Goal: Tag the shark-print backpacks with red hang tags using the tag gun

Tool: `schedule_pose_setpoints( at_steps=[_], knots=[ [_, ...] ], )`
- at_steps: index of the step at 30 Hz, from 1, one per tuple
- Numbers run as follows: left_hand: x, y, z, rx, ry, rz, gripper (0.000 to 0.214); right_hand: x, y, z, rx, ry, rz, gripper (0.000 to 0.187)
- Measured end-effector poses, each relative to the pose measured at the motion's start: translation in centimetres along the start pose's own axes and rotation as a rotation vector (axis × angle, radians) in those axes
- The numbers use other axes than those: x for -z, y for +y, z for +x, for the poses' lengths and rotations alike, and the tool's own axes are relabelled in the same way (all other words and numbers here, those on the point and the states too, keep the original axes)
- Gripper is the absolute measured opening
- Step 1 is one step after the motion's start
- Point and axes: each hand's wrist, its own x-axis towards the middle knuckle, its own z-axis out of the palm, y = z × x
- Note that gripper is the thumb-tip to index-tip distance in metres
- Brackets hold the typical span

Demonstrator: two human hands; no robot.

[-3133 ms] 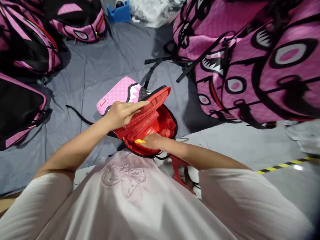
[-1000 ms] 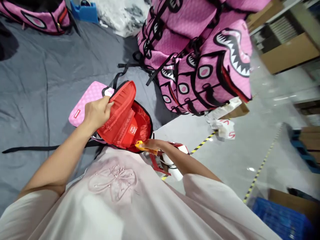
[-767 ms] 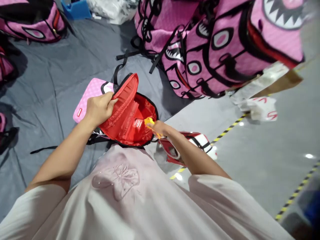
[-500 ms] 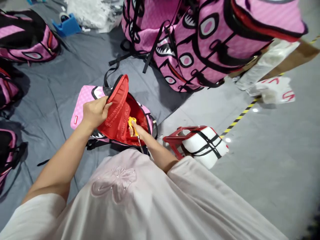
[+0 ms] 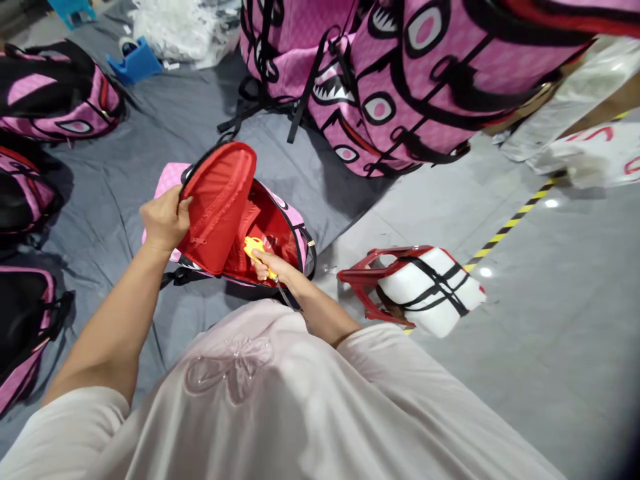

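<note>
A pink backpack (image 5: 299, 220) with a red lining lies on its back on the grey sheet in front of me, its main compartment unzipped. My left hand (image 5: 165, 219) is closed on the edge of the front flap (image 5: 213, 207) and holds it folded back to the left, inner zip pocket showing. At the compartment's near side, my right hand (image 5: 270, 265) is closed around yellow-handled scissors (image 5: 253, 247). Their handles stick out beyond the fingers, and the metal blades point back along my wrist. Part of the compartment's inside is hidden behind the flap and hand.
Pink backpacks (image 5: 380, 107) are heaped at the back; several more (image 5: 55, 100) line the left. A red stool (image 5: 363, 273) with a white strapped cushion (image 5: 433, 290) stands right. A blue tape dispenser (image 5: 134, 61) and white plastic pile (image 5: 187, 30) lie behind. Striped tape (image 5: 510, 223) crosses the floor.
My left hand has moved left, pulling the flap wider so more red lining shows. The right hand with the scissors has shifted slightly left. The view has turned a little.
</note>
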Motion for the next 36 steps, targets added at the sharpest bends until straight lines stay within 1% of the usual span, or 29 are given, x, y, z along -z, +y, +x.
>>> schedule_pose_setpoints(
  at_steps=[3,5,11,16,19,22,24,25,27,30,31,33,35,36],
  knots=[
    [-0.1,0.1,0.3,0.008,0.003,-0.001,0.037,0.3,-0.2,0.1,0.087,0.049,-0.026,0.042],
    [-0.3,0.0,0.4,0.017,-0.003,-0.004,0.038,0.4,-0.3,0.2,0.094,0.054,-0.062,0.042],
    [-0.4,0.1,0.7,0.057,-0.063,-0.012,0.038,0.6,-0.2,0.7,0.176,0.162,-0.215,0.043],
    [0.3,0.5,1.3,0.112,-0.115,-0.034,0.036,0.5,-0.6,0.3,0.144,0.171,-0.253,0.041],
    [0.9,0.7,1.3,0.149,-0.131,-0.039,0.036,0.2,-1.2,-0.5,0.16,0.224,-0.273,0.04],
    [1.4,1.2,1.0,0.213,-0.153,-0.048,0.039,-0.2,-1.7,-1.6,0.088,0.214,-0.361,0.036],
    [1.6,1.7,0.5,0.269,-0.155,-0.045,0.042,-0.3,-2.4,-2.5,0.043,0.222,-0.459,0.037],
    [1.5,1.9,0.3,0.295,-0.141,-0.043,0.044,-0.4,-3.1,-3.0,0.017,0.22,-0.535,0.038],
    [1.2,2.1,-0.4,0.346,-0.091,-0.032,0.047,-0.6,-5.4,-3.7,-0.061,0.175,-0.77,0.043],
    [0.2,2.2,-1.5,0.408,-0.038,-0.017,0.053,-1.8,-10.4,-3.7,-0.175,0.092,-1.266,0.045],
    [-0.2,2.2,-2.0,0.424,-0.046,-0.024,0.053,-2.5,-12.0,-3.3,-0.196,0.073,-1.439,0.044],
    [-1.0,2.7,-3.1,0.477,-0.111,-0.055,0.05,-4.3,-14.5,-2.3,-0.2,0.045,-1.766,0.043],
    [-1.5,4.1,-4.6,0.59,-0.201,-0.085,0.048,-6.0,-15.9,-1.2,-0.168,0.013,-2.034,0.042],
    [-1.7,5.3,-5.3,0.646,-0.227,-0.088,0.049,-6.6,-16.2,-0.6,-0.156,-0.011,-2.135,0.042]
  ],
)
